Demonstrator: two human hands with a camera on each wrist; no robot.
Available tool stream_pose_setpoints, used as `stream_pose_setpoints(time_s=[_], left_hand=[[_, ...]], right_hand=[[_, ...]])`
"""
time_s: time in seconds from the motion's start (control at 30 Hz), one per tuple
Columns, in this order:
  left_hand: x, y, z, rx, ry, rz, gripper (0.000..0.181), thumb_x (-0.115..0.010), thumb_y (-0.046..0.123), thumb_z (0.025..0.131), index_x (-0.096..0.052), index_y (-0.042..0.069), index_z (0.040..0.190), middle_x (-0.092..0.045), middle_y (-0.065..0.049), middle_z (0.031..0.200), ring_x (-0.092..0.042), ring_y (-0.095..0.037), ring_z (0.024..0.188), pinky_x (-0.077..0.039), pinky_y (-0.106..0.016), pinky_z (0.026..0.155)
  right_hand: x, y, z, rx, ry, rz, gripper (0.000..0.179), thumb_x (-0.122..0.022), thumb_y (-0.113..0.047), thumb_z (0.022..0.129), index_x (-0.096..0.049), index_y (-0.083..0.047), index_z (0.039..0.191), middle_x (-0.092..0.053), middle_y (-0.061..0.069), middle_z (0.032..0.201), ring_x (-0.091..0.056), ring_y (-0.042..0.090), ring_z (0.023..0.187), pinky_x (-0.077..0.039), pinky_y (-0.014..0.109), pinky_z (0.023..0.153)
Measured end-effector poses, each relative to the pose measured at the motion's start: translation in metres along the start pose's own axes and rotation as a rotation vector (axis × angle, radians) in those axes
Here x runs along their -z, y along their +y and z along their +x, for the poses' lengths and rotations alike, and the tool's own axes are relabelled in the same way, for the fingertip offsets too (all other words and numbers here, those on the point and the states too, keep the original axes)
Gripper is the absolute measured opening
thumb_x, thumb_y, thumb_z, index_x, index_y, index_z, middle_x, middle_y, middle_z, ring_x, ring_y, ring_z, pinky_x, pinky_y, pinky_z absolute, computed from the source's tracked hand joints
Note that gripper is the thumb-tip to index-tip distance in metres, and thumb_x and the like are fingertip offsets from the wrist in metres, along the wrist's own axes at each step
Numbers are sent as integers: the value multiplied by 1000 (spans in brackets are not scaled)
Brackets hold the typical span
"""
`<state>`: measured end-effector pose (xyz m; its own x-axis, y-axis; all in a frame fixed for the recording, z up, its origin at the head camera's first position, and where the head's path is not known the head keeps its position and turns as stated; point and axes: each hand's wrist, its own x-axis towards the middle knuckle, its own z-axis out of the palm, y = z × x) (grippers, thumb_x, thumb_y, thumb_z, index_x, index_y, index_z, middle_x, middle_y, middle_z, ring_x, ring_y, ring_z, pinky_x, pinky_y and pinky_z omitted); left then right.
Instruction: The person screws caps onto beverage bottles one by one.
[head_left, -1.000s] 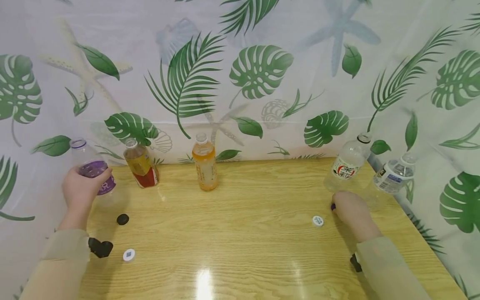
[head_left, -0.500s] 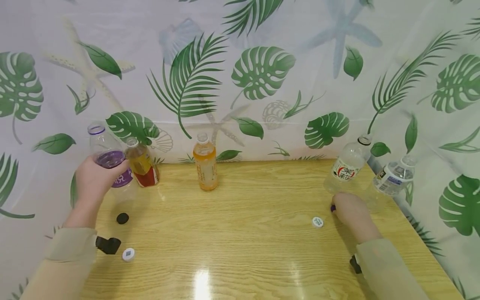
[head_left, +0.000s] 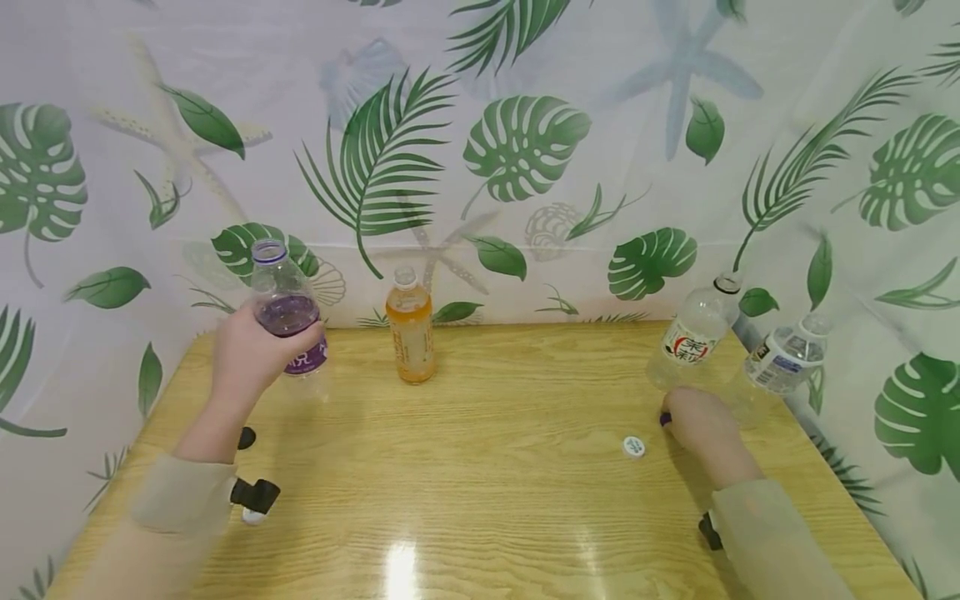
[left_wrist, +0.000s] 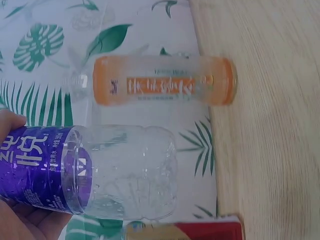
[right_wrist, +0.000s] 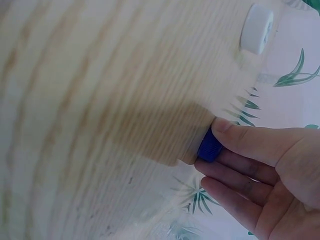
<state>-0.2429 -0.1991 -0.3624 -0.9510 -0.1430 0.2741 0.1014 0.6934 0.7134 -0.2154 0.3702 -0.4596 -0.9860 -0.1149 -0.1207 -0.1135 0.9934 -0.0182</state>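
Note:
My left hand (head_left: pixel 249 352) grips an uncapped clear plastic bottle with a purple label (head_left: pixel 306 360), held upright above the left of the table. In the left wrist view the clear lower half of this bottle (left_wrist: pixel 132 172) sticks out past the fingers. An orange-tinted bottle (head_left: pixel 411 333) without a cap stands to its right. At the lower edge of the left wrist view a red-and-gold bottle (left_wrist: pixel 200 231) shows in part; from the head it is hidden behind the held bottle. My right hand (head_left: pixel 701 429) pinches a purple-blue bottle cap (right_wrist: pixel 210 145) at the table surface.
Two clear uncapped bottles stand at the right back, one with a white label (head_left: pixel 688 340), one with a blue-white label (head_left: pixel 783 362). A white cap (head_left: pixel 633 447) lies left of my right hand. A black cap (head_left: pixel 247 437) and another white cap (head_left: pixel 253 517) lie near my left forearm.
My left hand has carried the purple-labelled bottle to the right and slightly up, in front of the red-and-gold bottle. My right hand stays in place with the cap.

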Motion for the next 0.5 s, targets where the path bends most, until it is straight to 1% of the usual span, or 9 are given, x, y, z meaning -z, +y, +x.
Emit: stream_pose_setpoints(time_s=[0.1,0.27,0.5], left_hand=[[-9,9,-3,-33,-12,-16,67,-85,39,85,-64,-3,133,-74,-29,124,-71,-48,115,-60,-63,94],[-25,20,-9,-58,-63,-37,64,-85,37,86,-63,-2,132,-75,-28,122,-72,-47,112,-61,-62,93],[-47,29,-18,-59,-138,-100,60,-86,32,86,-63,0,131,-75,-23,124,-73,-43,115,-62,-59,97]], right_hand=[[1,1,-1,8,4,4,8,-78,-7,90,-72,-3,87,-72,14,85,-70,33,78,-60,54,74],[2,0,-1,11,12,9,8,-78,-7,89,-72,-2,87,-73,14,86,-70,34,79,-60,55,76],[1,0,-2,4,15,7,8,-79,-5,88,-72,-1,87,-73,15,86,-70,34,80,-60,54,77]])
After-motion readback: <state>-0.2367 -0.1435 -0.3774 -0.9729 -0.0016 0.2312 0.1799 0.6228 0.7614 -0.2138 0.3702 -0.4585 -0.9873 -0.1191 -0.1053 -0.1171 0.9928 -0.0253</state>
